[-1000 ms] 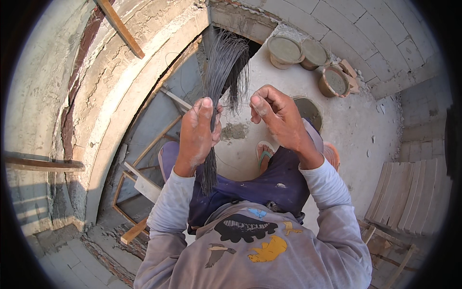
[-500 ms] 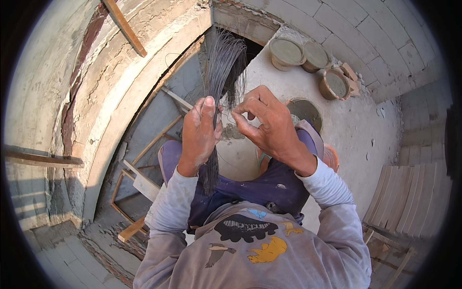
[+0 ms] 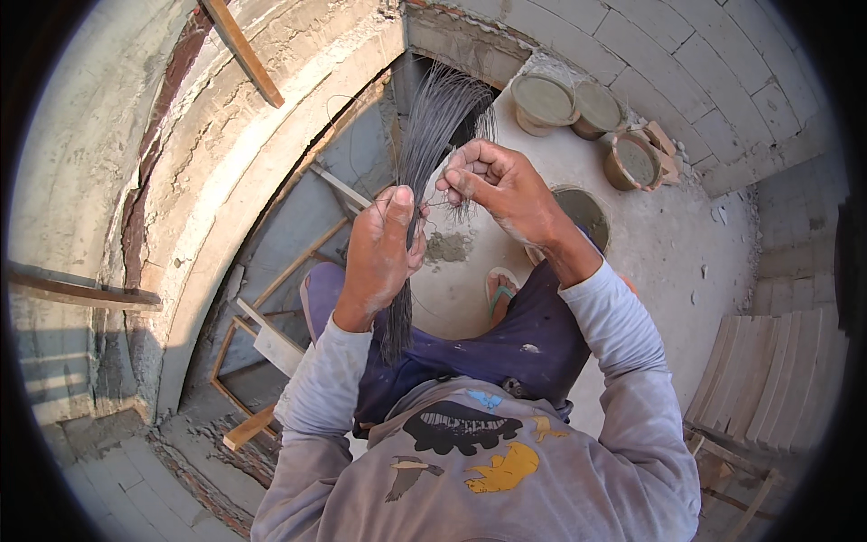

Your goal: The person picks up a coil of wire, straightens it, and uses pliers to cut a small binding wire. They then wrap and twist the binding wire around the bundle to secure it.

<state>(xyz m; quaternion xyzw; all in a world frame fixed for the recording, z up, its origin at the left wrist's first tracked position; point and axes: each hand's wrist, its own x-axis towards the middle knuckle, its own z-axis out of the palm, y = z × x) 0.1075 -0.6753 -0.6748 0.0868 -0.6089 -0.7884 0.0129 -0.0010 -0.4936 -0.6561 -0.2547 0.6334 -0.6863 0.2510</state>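
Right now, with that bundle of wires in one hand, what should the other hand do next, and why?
Perhaps the right hand should gently draw the thin strand outward to make it taut. The left hand grips the dark wire bundle, and the right thumb and finger are pinched close beside it, where the strand seems to reach them, though their hold is hard to confirm.

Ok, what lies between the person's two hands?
In the head view, part of the grey wire bundle lies between the left hand and right hand.
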